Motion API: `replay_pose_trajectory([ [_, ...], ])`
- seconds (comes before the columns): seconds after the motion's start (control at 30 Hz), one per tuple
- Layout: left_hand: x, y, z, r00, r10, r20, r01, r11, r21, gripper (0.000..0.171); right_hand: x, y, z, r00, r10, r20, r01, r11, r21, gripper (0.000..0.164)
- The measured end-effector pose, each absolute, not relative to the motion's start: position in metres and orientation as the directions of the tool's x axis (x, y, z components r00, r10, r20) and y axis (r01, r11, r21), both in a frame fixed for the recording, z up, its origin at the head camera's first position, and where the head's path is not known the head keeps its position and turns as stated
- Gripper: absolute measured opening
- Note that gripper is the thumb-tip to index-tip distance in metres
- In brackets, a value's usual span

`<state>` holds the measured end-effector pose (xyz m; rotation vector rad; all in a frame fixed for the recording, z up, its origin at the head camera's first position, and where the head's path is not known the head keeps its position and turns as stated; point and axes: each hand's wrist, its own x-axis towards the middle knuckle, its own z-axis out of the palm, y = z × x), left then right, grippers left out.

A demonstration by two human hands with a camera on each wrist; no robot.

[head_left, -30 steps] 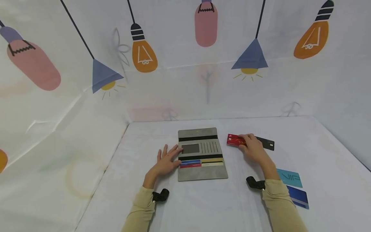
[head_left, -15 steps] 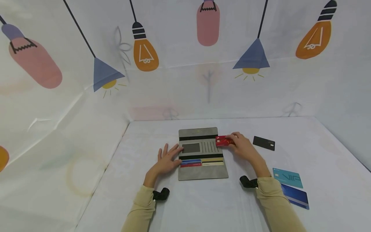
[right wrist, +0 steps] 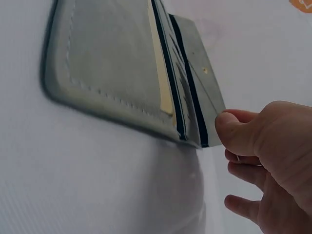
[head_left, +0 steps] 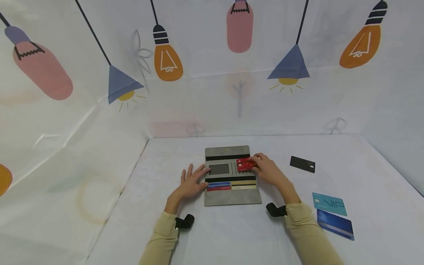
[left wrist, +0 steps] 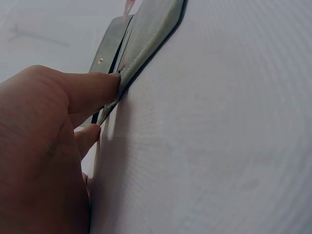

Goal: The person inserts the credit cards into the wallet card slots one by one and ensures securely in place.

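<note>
A grey wallet lies unfolded on the white table, with a dark window, a row of slots, and several cards tucked in its lower pockets. My right hand pinches a red bank card by its right end and holds it over the slots on the wallet's right half. The right wrist view shows thumb and index finger together beside the wallet's far flap. On the other side my left hand rests with spread fingers, thumb and index finger touching the wallet's left edge.
A black card lies to the right of the wallet. Nearer on the right are a teal card marked VIP and a blue card. A white wall sheet printed with lamps rises behind the table.
My right hand has carried the red card leftward from beside the black card to over the wallet's slots. The left hand has stayed at the wallet's edge.
</note>
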<state>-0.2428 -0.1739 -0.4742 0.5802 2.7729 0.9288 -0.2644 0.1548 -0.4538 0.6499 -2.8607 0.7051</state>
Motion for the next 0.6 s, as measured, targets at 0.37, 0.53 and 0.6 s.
replay_pose_trajectory([
  [0.37, -0.242, -0.172, -0.474, -0.912, 0.408, -0.035, 0.309, 0.742, 0.595, 0.054, -0.264, 0.141, -0.458, -0.896, -0.407, 0.175, -0.443, 0.808, -0.389, 0.036],
  [0.53, -0.244, -0.173, -0.475, -0.910, 0.413, -0.039, 0.312, 0.742, 0.593, 0.055, -0.264, 0.137, -0.458, -0.895, -0.416, 0.161, -0.445, 0.808, -0.386, 0.035],
  [0.6, -0.244, -0.174, -0.475, -0.911, 0.412, -0.038, 0.310, 0.741, 0.596, 0.055, -0.265, 0.134, -0.458, -0.890, -0.426, 0.166, -0.456, 0.806, -0.378, 0.035],
])
